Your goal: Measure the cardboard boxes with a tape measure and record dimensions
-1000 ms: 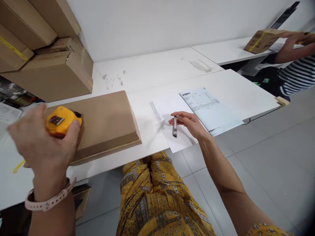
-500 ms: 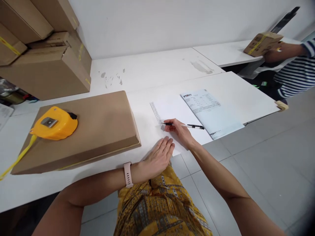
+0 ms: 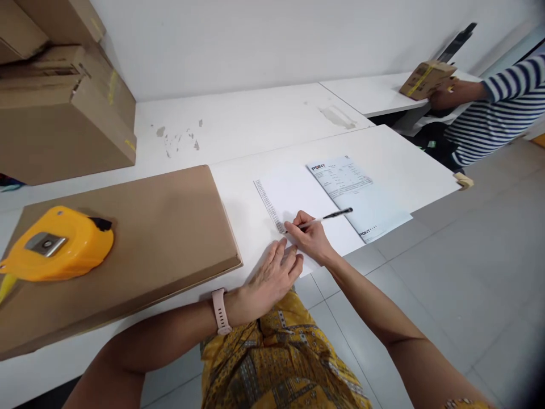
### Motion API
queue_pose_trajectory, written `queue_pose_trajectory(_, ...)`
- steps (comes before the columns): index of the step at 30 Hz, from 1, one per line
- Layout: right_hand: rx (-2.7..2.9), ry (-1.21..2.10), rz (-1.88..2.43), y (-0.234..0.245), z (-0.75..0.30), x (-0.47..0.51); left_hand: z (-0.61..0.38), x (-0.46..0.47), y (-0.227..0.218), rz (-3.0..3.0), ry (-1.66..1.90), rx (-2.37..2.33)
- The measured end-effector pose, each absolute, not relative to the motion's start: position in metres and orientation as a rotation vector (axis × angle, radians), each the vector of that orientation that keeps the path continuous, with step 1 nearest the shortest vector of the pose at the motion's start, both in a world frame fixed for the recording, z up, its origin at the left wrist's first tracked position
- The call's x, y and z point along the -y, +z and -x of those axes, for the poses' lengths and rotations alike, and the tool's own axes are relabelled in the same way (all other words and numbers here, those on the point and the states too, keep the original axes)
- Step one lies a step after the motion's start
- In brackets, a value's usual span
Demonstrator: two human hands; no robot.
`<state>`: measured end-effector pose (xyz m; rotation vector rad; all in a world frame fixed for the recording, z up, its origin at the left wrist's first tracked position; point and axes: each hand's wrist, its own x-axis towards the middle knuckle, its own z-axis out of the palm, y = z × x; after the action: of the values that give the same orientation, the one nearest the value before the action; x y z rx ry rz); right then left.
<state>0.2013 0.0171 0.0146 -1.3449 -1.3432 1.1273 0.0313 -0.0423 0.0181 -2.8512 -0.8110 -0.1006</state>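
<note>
My right hand (image 3: 310,237) is closed around a black-and-clear pen (image 3: 326,217), its tip down at the left side of a white sheet of paper (image 3: 293,187). A narrow column of small handwriting runs along that sheet's left edge. My left hand (image 3: 275,272), with a pale pink watch band (image 3: 221,310) on the wrist, lies flat at the table edge by the sheet's lower corner, fingers stretched out. A printed paper pad (image 3: 361,199) headed "PONT" lies right of the sheet. Left of my hands, a flat cardboard box (image 3: 170,227) carries a yellow tape measure (image 3: 63,244).
Stacked cardboard boxes (image 3: 55,125) stand at the back left against the wall. The white table (image 3: 238,130) has grey worn patches. At the far right, a person in a striped top (image 3: 502,113) holds a small taped box (image 3: 428,79).
My right hand has shifted down along the sheet's left edge, and the pen now points more upward. My left fingers have spread slightly. The view has turned a little to the right.
</note>
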Motion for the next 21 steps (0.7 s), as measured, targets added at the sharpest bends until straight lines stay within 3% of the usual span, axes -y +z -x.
queue_pose_trajectory(21, 1.382, 1.076, 1.420, 0.0057, -0.1998, -0.0159, -0.0316, 0.0453, 0.0151, 2.800, -0.136, 0.813)
